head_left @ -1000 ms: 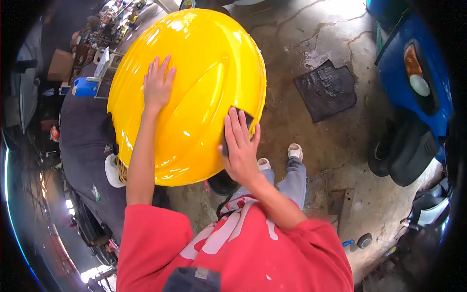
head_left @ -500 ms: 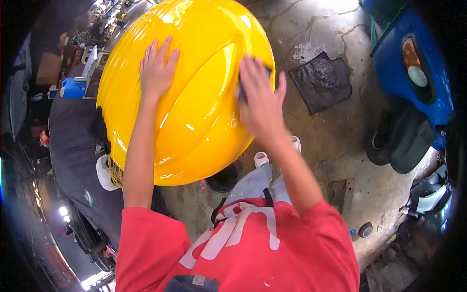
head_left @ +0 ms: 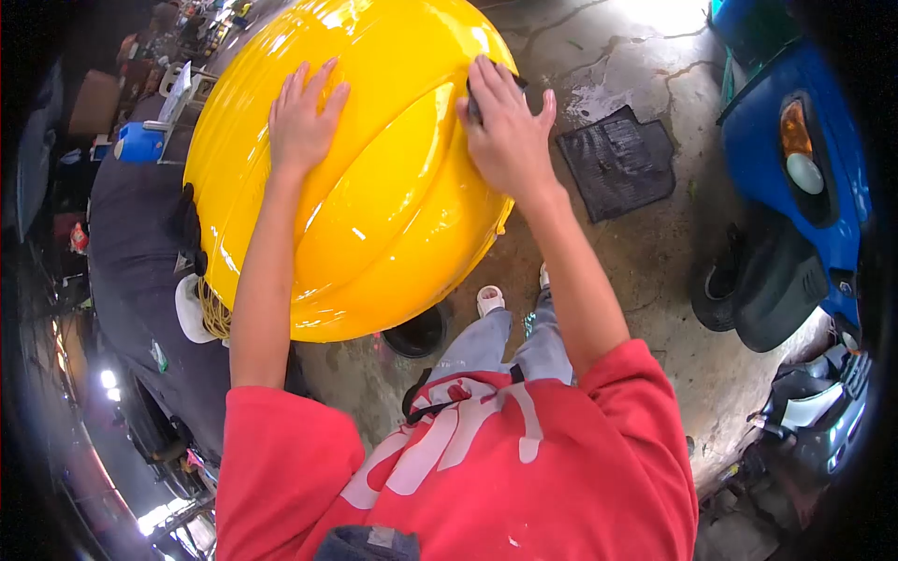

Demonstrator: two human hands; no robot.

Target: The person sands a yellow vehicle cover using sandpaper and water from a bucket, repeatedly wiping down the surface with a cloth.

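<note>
A large glossy yellow panel [head_left: 374, 224] with curved ridges fills the upper middle of the view. My left hand [head_left: 301, 122] lies flat on its upper left part, fingers spread, holding nothing. Near the panel's upper right edge, my right hand [head_left: 510, 131] presses a dark flat pad [head_left: 474, 101] against the yellow surface. Most of the pad is hidden under the fingers; only its dark edges show on both sides of them.
A black mat [head_left: 617, 164] lies on the concrete floor to the right. Beyond it is a blue vehicle part [head_left: 847, 243] with a lamp. Left are a dark covered surface [head_left: 131, 271] and a blue container [head_left: 138, 143]. A black bucket [head_left: 414, 335] sits below the panel.
My right hand and the pad have moved up along the panel's right side. My left hand has stayed on nearly the same spot, while the view has shifted slightly.
</note>
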